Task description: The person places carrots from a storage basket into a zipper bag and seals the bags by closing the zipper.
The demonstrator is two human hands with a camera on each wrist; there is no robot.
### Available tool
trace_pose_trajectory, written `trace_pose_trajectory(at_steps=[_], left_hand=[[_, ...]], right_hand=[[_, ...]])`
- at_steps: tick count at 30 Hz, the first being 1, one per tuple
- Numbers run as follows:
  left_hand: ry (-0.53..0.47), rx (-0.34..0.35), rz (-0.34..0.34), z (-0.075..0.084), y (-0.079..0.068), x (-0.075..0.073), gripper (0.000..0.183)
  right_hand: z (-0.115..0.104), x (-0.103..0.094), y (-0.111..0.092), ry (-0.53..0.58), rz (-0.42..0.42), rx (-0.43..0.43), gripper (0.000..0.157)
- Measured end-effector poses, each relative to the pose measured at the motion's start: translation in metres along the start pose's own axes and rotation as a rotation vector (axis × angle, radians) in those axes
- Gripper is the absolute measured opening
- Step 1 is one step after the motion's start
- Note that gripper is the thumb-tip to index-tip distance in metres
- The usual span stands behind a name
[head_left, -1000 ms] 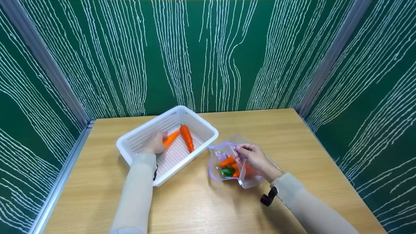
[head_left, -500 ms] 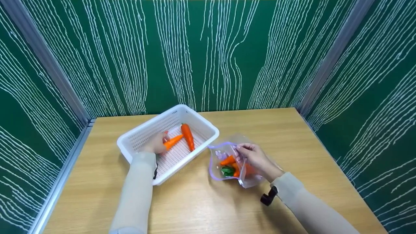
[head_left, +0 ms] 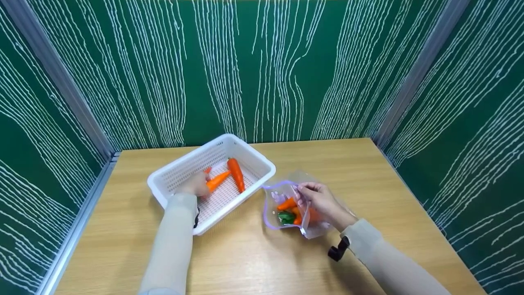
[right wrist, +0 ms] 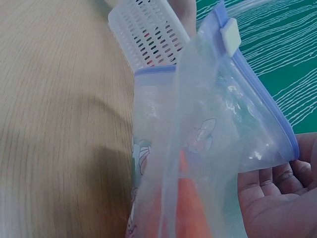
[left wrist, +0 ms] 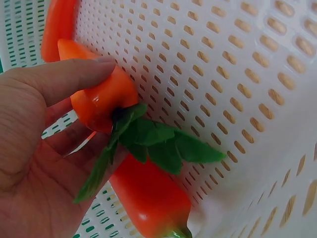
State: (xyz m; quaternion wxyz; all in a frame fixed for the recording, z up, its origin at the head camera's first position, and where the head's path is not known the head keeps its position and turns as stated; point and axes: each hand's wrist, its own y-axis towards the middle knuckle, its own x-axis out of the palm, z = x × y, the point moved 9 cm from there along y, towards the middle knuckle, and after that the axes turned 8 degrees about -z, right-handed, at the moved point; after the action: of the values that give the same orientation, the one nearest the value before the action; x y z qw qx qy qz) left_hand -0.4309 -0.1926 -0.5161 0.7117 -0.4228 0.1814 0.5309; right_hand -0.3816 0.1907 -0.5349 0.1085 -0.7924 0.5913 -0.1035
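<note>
My left hand (head_left: 194, 184) reaches into the white perforated basket (head_left: 170, 174). It holds an orange carrot (left wrist: 106, 96) at its leafy end, the thumb lying over the top and fingers underneath. Green leaves (left wrist: 158, 141) hang from that end. Below the carrot in the left wrist view lies a red pepper-like vegetable (left wrist: 151, 196) with a green stem. Another long red vegetable (head_left: 236, 175) lies beyond the carrot's tip. My right hand (head_left: 323, 200) pinches the rim of a clear zip bag (right wrist: 203, 109), whose mouth gapes toward the basket. Inside the bag are orange carrots (head_left: 287, 203) and green leaves (head_left: 286, 217).
The basket and bag stand close together on a wooden table (head_left: 245, 262). Green walls (head_left: 270, 69) with white streaks enclose its back and sides. A white slider (right wrist: 231, 37) sits on the bag's purple zip edge.
The orange carrot's tip has shifted slightly right and down, near the long red vegetable, as my left fingers settle around the carrot. My right hand and the bag stay nearly still.
</note>
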Motion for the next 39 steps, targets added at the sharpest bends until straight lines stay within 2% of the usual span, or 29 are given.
trace_pose_trajectory(at_steps=[7, 11, 14, 18, 22, 28, 39], left_hand=[[0.002, 0.057, -0.018, -0.009, 0.034, 0.001, 0.065], [-0.041, 0.136, -0.025, -0.001, 0.041, -0.003, 0.069], [-0.055, 0.171, -0.023, 0.006, 0.038, -0.006, 0.064], [-0.065, 0.174, -0.015, 0.012, 0.030, -0.010, 0.058], [-0.103, 0.169, 0.001, 0.012, 0.027, -0.012, 0.058], [-0.145, 0.213, 0.016, 0.019, 0.023, -0.014, 0.058], [-0.239, 0.261, 0.057, 0.028, 0.005, -0.023, 0.051]], right_hand=[[-0.003, 0.001, 0.000, 0.018, -0.019, -0.005, 0.024], [-0.002, 0.001, 0.000, 0.021, -0.012, -0.001, 0.024], [-0.002, 0.002, 0.000, 0.026, -0.023, -0.024, 0.023], [-0.003, 0.003, 0.001, 0.012, -0.035, -0.051, 0.022], [-0.002, 0.003, 0.001, -0.004, -0.034, -0.044, 0.024], [-0.003, 0.005, 0.002, 0.020, -0.049, -0.068, 0.023], [-0.004, 0.000, -0.002, -0.006, 0.003, -0.038, 0.020]])
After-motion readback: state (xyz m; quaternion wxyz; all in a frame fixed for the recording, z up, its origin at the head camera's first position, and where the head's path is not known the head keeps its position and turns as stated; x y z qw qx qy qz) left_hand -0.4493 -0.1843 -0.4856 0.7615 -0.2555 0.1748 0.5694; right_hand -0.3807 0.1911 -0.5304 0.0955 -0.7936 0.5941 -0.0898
